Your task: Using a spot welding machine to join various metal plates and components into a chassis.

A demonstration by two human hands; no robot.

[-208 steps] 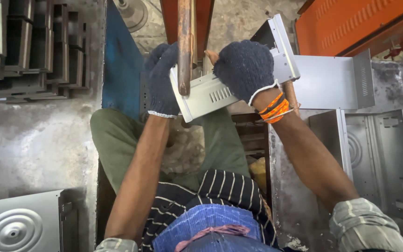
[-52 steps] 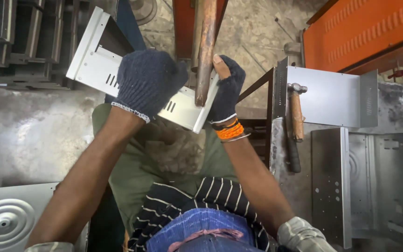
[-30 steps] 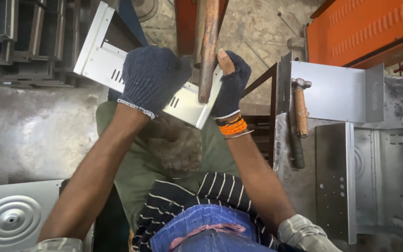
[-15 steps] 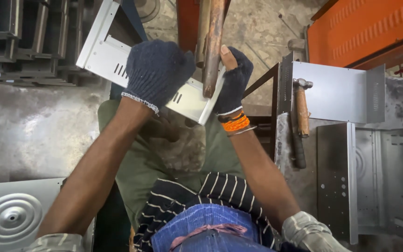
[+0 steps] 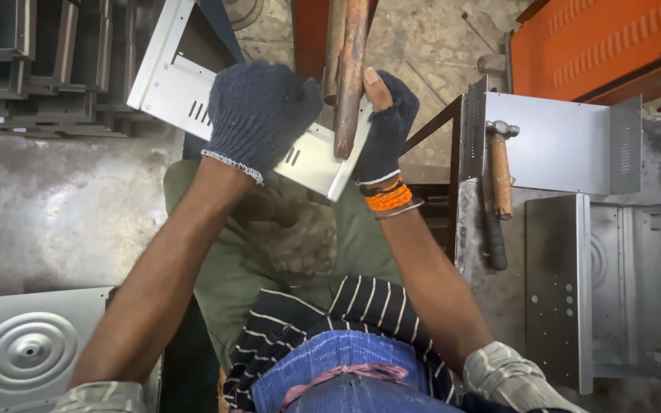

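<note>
Grey slotted sheet-metal panel (image 5: pixel 193 99), bent along its edges, is gripped by both gloved hands, left hand (image 5: pixel 258 115) and right hand (image 5: pixel 384 130), fingers closed, against a rusty upright bar (image 5: pixel 350 76), its forming apparently unfinished.

Bent, slotted grey sheet-metal panel (image 5: pixel 193 92), tilted, against rusty vert. bar (image 5: pixel 351 76)

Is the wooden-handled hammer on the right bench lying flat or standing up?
Lying flat: the wooden-handled hammer rests lengthwise on the grey metal bench, its head against the bent sheet-metal panel.
</note>
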